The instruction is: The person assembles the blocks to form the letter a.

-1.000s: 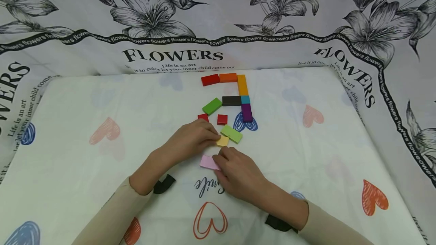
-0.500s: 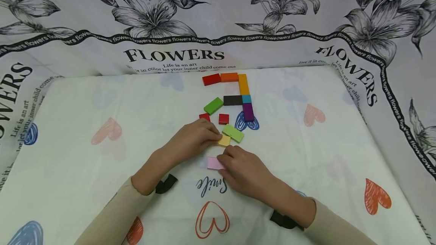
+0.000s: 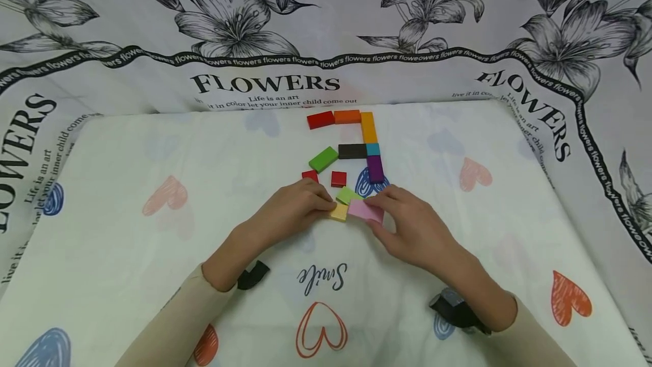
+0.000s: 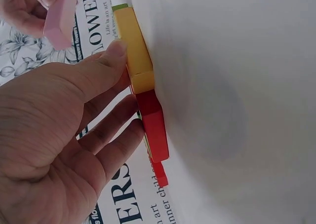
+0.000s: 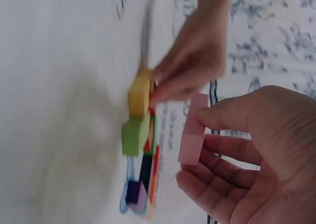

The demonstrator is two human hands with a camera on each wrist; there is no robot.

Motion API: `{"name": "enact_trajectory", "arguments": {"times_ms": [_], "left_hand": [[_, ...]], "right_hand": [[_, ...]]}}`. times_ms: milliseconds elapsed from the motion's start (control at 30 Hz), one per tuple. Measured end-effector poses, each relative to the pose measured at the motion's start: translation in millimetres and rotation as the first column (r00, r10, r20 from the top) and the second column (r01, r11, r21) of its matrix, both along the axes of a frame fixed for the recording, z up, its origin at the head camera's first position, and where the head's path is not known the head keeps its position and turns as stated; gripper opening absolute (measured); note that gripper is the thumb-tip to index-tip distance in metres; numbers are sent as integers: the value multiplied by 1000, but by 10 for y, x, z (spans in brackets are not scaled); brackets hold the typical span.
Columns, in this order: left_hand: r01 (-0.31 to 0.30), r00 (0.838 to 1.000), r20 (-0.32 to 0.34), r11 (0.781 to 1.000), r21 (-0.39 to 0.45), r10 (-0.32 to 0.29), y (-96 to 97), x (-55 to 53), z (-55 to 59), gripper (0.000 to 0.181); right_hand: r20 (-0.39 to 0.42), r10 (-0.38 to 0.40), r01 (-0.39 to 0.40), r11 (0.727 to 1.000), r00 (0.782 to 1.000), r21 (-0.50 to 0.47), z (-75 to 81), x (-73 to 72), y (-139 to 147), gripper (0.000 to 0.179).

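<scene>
My left hand (image 3: pixel 287 208) pinches a small yellow wooden block (image 3: pixel 338 213) that lies on the cloth. In the left wrist view, the thumb presses one side of the yellow block, and other fingertips reach a red block (image 4: pixel 154 130) beside it. A pink block (image 3: pixel 365 210) is between the thumb and fingers of my right hand (image 3: pixel 417 230). The right wrist view shows the pink block (image 5: pixel 192 140) held up apart from the row. Touching the yellow block is a light green block (image 3: pixel 348 195), partly covered by the pink one in the head view.
Beyond the hands, red (image 3: pixel 321 120), orange (image 3: pixel 347 116), yellow-orange (image 3: pixel 368 127), blue (image 3: pixel 373 149), purple (image 3: pixel 375 169), black (image 3: pixel 352 151) and green (image 3: pixel 323 159) blocks form a bent line. A small red block (image 3: pixel 338 179) sits below it. White printed cloth (image 3: pixel 229 157) covers the table.
My right hand has carried the pink block away from near the printed word, up and to the right, beside the light green block. My left hand stays at the yellow block.
</scene>
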State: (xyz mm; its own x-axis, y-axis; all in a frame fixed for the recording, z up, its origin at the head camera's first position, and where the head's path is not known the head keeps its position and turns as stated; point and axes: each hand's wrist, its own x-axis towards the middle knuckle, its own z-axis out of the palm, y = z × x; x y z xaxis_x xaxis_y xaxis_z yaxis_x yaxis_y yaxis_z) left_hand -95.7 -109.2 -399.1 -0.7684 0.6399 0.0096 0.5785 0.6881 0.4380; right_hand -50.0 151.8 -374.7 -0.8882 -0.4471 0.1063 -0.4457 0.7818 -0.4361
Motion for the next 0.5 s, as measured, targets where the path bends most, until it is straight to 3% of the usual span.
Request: {"name": "enact_trajectory", "arguments": {"times_ms": [233,500], "left_hand": [[3,1000,4,1000,-7,-3,-2,3,23,25],[-11,1000,13,1000,-14,11,10,8,26,26]], "right_hand": [[21,-77,78,995,997,-60,-33,-176,220,40],[40,-103,104,994,994,-32,-169,-309,352,36]]}}
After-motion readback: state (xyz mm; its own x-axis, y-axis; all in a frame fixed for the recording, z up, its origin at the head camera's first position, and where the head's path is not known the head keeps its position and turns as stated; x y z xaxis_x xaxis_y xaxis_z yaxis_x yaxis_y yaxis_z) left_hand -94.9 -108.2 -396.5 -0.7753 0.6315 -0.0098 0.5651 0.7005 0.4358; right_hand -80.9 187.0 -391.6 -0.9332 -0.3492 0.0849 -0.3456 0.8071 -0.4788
